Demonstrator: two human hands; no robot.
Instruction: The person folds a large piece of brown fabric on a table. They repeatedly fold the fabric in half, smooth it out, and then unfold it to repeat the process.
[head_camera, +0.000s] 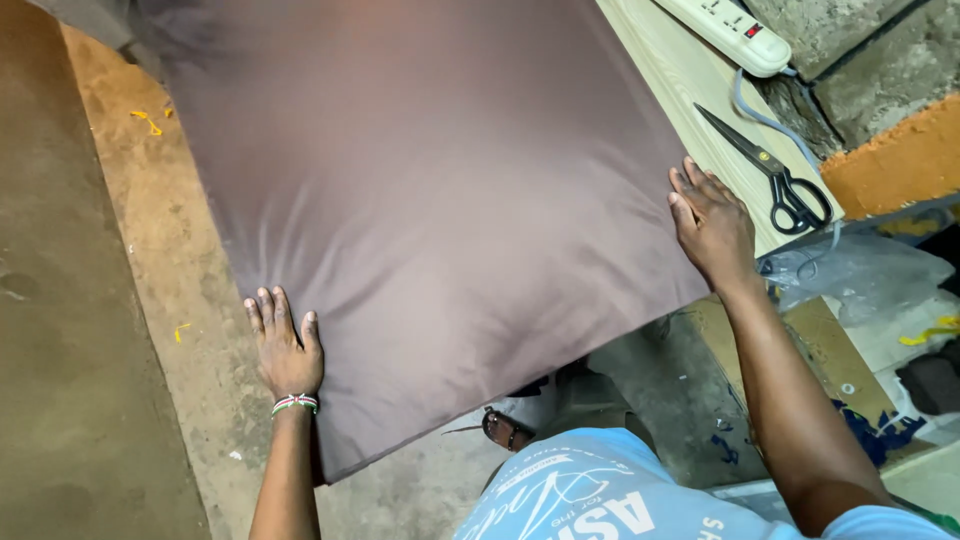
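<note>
One brown cloth (420, 190) lies spread across the pale wooden worktop (690, 90), its near edge hanging over the concrete floor (150, 300). Your left hand (285, 345) presses flat on its left corner, fingers (262, 310) spread, gripping nothing. Your right hand (712, 225) rests open-palmed on its right edge. Beyond lie one pair of black scissors (775, 175) and one white power strip (730, 30), beside rough stone blocks (860, 50).
</note>
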